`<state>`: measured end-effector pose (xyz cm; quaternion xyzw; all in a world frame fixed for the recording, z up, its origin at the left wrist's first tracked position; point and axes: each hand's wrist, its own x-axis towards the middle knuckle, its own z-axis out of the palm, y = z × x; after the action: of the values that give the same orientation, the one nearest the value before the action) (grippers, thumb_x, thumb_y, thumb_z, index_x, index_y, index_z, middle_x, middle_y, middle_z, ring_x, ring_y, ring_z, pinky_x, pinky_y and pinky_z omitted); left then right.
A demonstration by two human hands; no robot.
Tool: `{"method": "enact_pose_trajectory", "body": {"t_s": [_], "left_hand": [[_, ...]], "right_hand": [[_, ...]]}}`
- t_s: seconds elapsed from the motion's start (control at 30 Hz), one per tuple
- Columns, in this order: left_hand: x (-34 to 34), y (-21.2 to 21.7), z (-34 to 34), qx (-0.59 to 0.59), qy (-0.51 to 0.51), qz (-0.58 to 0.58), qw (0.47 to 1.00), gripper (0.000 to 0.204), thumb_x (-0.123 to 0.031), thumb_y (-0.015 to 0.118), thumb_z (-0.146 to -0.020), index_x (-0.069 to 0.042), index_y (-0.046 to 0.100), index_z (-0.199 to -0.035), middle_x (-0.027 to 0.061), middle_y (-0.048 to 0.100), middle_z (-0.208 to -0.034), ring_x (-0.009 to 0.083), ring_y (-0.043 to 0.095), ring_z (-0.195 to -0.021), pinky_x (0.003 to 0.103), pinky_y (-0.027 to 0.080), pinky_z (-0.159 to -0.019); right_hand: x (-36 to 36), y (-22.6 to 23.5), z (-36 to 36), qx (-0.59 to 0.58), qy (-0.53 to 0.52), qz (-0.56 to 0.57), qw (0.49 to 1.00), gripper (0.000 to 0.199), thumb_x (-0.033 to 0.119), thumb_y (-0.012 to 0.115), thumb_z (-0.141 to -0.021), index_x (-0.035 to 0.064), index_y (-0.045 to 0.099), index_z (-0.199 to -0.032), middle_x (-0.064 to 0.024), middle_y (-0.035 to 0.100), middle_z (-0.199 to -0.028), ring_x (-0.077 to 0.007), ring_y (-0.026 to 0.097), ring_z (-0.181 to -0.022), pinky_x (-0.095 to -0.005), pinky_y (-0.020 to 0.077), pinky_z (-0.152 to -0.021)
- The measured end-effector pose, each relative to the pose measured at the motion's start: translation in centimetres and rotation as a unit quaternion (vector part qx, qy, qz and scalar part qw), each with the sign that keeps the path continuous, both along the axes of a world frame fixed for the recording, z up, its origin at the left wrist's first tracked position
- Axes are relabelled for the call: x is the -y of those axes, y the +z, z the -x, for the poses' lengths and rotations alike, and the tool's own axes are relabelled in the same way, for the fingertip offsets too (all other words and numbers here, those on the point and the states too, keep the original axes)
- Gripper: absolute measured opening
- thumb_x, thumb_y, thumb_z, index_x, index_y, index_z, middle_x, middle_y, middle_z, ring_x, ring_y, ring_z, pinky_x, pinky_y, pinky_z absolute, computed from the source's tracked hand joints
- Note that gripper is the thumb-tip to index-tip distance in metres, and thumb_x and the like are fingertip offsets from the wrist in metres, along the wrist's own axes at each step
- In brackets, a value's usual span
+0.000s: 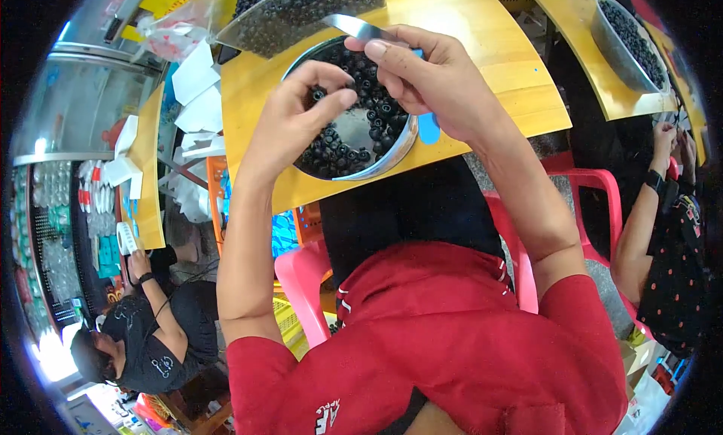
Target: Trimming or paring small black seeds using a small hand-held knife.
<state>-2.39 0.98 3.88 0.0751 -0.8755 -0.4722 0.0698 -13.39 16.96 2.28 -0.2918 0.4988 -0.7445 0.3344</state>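
Observation:
My left hand (290, 117) is above a round metal basin (410, 143), its fingers curled and thumb pinched in. Small dark round pieces, perhaps snails or berries, show at its fingertips (319, 93). My right hand (444, 73) is closed around a metal tool (351, 26) with a flat, rounded, blade-like end pointing left; a bit of blue shows by the palm. Its exact kind is hard to tell. Many dark round pieces (331, 150) lie in the basin, with some bare bottom showing. Beyond it, a clear-sided container (301, 21) holds more of them.
The basin stands on a wooden table (489, 43), with a blue strip (429, 128) at its right side. A co-worker (663, 247) sits at right near another basin (629, 43). A person in black (162, 329) is at left by shelves (53, 209). A pink chair (301, 280) surrounds me.

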Motion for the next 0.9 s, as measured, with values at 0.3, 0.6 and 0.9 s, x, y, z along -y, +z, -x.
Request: {"method": "enact_pose_trajectory", "body": {"t_s": [0.3, 0.6, 0.9], "left_hand": [[-1.9, -0.6, -0.7, -0.2, -0.001, -0.379, 0.904, 0.025, -0.011, 0.058, -0.09, 0.001, 0.055, -0.112, 0.004, 0.059, -0.084, 0.0037, 0.042, -0.062, 0.017, 0.033, -0.054], [-2.9, -2.2, 0.1, -0.267, 0.045, -0.38, 0.884, 0.028, -0.012, 0.058, -0.091, 0.0, 0.056, -0.116, -0.0018, 0.053, -0.084, 0.0022, 0.042, -0.067, 0.017, 0.032, -0.057], [-2.9, -2.6, -0.2, -0.256, 0.053, -0.371, 0.891, 0.026, -0.011, 0.058, -0.091, 0.001, 0.056, -0.113, -0.002, 0.053, -0.081, 0.0024, 0.041, -0.064, 0.017, 0.031, -0.055]], "right_hand": [[0.5, 0.1, -1.9, -0.037, -0.027, -0.029, 0.999, 0.029, 0.028, 0.064, -0.088, 0.003, 0.064, -0.103, 0.0023, 0.051, -0.06, -0.0009, 0.039, -0.048, -0.0167, 0.0257, -0.042], [0.9, 0.1, -2.7, -0.031, -0.06, 0.03, 0.997, 0.023, 0.022, 0.063, -0.089, 0.0028, 0.062, -0.101, 0.0032, 0.05, -0.059, 0.0002, 0.039, -0.048, -0.0165, 0.0254, -0.042], [1.0, -0.1, -2.4, -0.082, -0.075, 0.027, 0.993, 0.023, 0.02, 0.065, -0.088, 0.0034, 0.062, -0.102, 0.0044, 0.053, -0.062, 0.0005, 0.043, -0.051, -0.0148, 0.0293, -0.043]]}}
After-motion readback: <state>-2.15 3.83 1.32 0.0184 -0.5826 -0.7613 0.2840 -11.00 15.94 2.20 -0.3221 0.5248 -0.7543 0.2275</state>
